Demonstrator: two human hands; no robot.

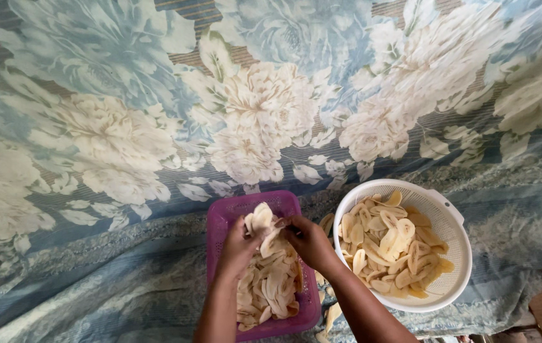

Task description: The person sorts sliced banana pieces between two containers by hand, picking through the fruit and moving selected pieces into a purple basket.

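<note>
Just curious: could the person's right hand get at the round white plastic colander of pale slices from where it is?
Probably yes: the right hand sits just beside the round white plastic colander, nothing between them, though it holds slices.

our l hand (240, 243): raised, fingers curled shut, pinching
our r hand (309, 240): fingers bent, pinching, close beside l
forearms: angled inward

Soft even daylight, sharp, edges bowed

Two hands: left hand (238, 244), right hand (309, 240). One purple basket (223, 219). One white colander (455, 254). One floral cloth (125, 127). Pale slices (388, 244): too many to count.
</note>
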